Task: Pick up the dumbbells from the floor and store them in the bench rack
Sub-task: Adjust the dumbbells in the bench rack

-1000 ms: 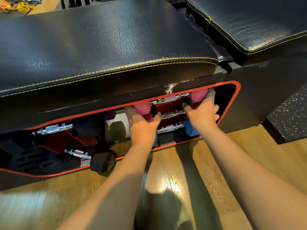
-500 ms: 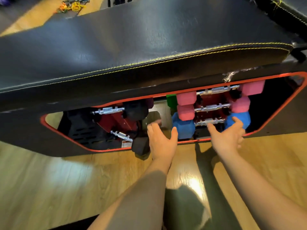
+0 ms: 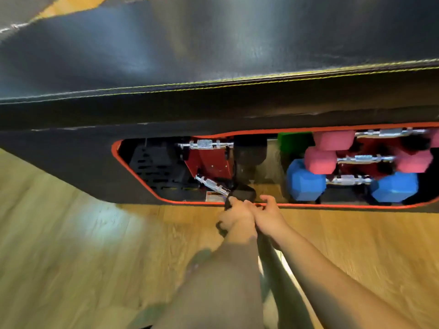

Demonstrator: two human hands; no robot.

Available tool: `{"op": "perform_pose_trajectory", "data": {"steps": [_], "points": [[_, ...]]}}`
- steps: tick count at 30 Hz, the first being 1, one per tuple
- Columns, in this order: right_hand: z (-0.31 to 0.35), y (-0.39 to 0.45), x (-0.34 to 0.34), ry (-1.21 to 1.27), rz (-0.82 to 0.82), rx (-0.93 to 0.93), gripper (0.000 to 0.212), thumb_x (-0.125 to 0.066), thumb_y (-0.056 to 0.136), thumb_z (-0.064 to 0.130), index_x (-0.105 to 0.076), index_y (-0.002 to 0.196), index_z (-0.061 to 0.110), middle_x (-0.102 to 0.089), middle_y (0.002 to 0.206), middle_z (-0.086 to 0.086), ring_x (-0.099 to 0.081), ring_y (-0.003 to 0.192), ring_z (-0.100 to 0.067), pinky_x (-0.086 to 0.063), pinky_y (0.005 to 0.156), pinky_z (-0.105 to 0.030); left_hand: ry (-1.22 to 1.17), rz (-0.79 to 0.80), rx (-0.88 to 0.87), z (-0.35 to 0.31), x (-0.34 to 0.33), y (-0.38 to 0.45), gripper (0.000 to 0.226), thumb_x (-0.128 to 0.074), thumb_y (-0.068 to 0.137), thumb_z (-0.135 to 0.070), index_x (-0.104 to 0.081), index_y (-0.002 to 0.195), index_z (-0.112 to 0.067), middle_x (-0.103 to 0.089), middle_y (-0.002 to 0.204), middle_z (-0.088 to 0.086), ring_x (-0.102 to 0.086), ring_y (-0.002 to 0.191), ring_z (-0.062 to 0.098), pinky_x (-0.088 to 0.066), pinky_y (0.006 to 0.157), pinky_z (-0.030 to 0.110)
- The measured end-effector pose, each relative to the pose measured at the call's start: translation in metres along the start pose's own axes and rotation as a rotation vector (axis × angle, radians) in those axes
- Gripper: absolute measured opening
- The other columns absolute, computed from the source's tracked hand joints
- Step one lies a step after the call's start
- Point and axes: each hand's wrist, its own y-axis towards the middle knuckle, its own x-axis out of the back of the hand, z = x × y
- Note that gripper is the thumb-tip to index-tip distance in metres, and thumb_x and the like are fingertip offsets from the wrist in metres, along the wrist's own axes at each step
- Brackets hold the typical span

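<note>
The bench rack [image 3: 332,206] is a red-rimmed opening under the black bench. A black dumbbell [image 3: 244,192] lies tilted in its left bay, chrome handle pointing inward and near head sticking out over the rim. My left hand [image 3: 237,217] grips that near head. My right hand [image 3: 268,214] presses against the left one, its fingers bent over the rim beside the head; what it holds is unclear. In the right bay a blue dumbbell [image 3: 305,181] sits at the bottom, with two pink dumbbells [image 3: 320,161] stacked above. Another black dumbbell [image 3: 249,150] rests higher in the left bay.
The padded bench top [image 3: 213,43] overhangs the rack and fills the upper view. A green dumbbell head [image 3: 293,141] shows behind the pink ones. Wooden floor [image 3: 95,257] stretches in front of the bench. The picture is blurred by motion.
Both hands left the pink and blue dumbbells on the right and moved left to the protruding black dumbbell head. My left hand has taken hold of it. The view swung left.
</note>
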Motion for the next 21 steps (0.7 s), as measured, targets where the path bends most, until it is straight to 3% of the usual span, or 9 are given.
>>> {"op": "perform_pose_trajectory", "data": {"steps": [2,3,6,8,9,11,15,18,21], "points": [[0.003,0.002,-0.007,0.069,-0.019,-0.118,0.058,-0.068,0.089,0.039,-0.043,0.134,0.011,-0.067,0.111,-0.012,-0.064,0.100,-0.027,-0.051,0.087,-0.035,-0.086,0.064,0.032,0.002,-0.002,-0.008,0.053,-0.050,0.092,-0.047,-0.056,0.128,-0.008,-0.064,0.122,0.013,-0.063,0.107,0.032,-0.051,0.096,0.040],[0.004,0.002,-0.010,0.093,-0.006,-0.157,0.060,-0.068,0.088,0.042,-0.043,0.135,0.014,-0.067,0.114,-0.012,-0.065,0.100,-0.027,-0.053,0.084,-0.035,-0.129,0.087,0.040,-0.001,0.000,-0.008,0.055,-0.058,0.089,-0.046,-0.056,0.126,-0.006,-0.065,0.121,0.015,-0.064,0.107,0.034,-0.052,0.095,0.042],[0.001,-0.002,-0.019,0.188,0.094,-0.235,0.066,-0.070,0.087,0.042,-0.038,0.141,0.024,-0.066,0.116,-0.007,-0.068,0.089,-0.020,-0.054,0.063,-0.028,-0.154,0.136,0.072,0.003,-0.001,0.001,0.090,-0.068,0.060,-0.069,-0.052,0.127,-0.013,-0.065,0.120,0.012,-0.063,0.110,0.036,-0.050,0.098,0.050],[-0.005,0.008,-0.026,0.281,0.102,-0.239,0.077,-0.073,0.085,0.038,-0.030,0.148,0.027,-0.064,0.123,-0.007,-0.068,0.096,-0.021,-0.056,0.075,-0.033,-0.135,0.211,0.094,0.000,-0.001,0.007,0.095,-0.070,0.051,-0.070,-0.048,0.128,-0.019,-0.065,0.118,0.009,-0.064,0.108,0.034,-0.050,0.097,0.052],[-0.008,0.013,-0.030,0.346,0.106,-0.245,0.081,-0.074,0.084,0.037,-0.027,0.150,0.029,-0.064,0.126,-0.007,-0.067,0.101,-0.024,-0.056,0.082,-0.037,-0.144,0.256,0.083,0.000,-0.003,0.014,0.089,-0.074,0.056,-0.063,-0.047,0.129,-0.020,-0.065,0.118,0.008,-0.065,0.107,0.033,-0.051,0.097,0.052],[-0.015,0.021,-0.037,0.486,0.101,-0.238,0.075,-0.074,0.085,0.031,-0.030,0.146,0.033,-0.066,0.125,-0.009,-0.070,0.100,-0.025,-0.057,0.082,-0.039,-0.152,0.335,0.054,-0.004,0.000,0.016,0.078,-0.078,0.060,-0.050,-0.048,0.127,-0.023,-0.068,0.113,0.007,-0.067,0.102,0.030,-0.053,0.095,0.050],[-0.024,0.023,-0.045,0.561,0.052,-0.186,0.065,-0.070,0.089,0.023,-0.032,0.142,0.031,-0.067,0.117,-0.011,-0.069,0.097,-0.026,-0.056,0.083,-0.042,-0.108,0.392,0.040,-0.007,0.011,0.016,0.068,-0.077,0.062,-0.050,-0.051,0.120,-0.026,-0.069,0.112,0.007,-0.068,0.105,0.034,-0.053,0.096,0.051],[-0.016,0.021,-0.044,0.515,0.052,-0.164,0.064,-0.074,0.085,0.032,-0.033,0.135,0.032,-0.069,0.108,-0.011,-0.071,0.093,-0.026,-0.058,0.084,-0.044,-0.170,0.345,0.036,-0.013,0.015,0.002,0.066,-0.079,0.073,-0.043,-0.044,0.124,-0.020,-0.063,0.116,0.006,-0.066,0.103,0.028,-0.052,0.097,0.045],[-0.006,0.025,-0.039,0.514,0.009,-0.094,0.077,-0.080,0.074,0.044,-0.033,0.134,0.032,-0.064,0.117,-0.013,-0.069,0.094,-0.026,-0.058,0.077,-0.040,-0.208,0.316,0.018,-0.023,0.009,-0.007,0.060,-0.075,0.081,-0.042,-0.036,0.123,-0.022,-0.059,0.113,0.008,-0.064,0.101,0.028,-0.051,0.096,0.042]]}}
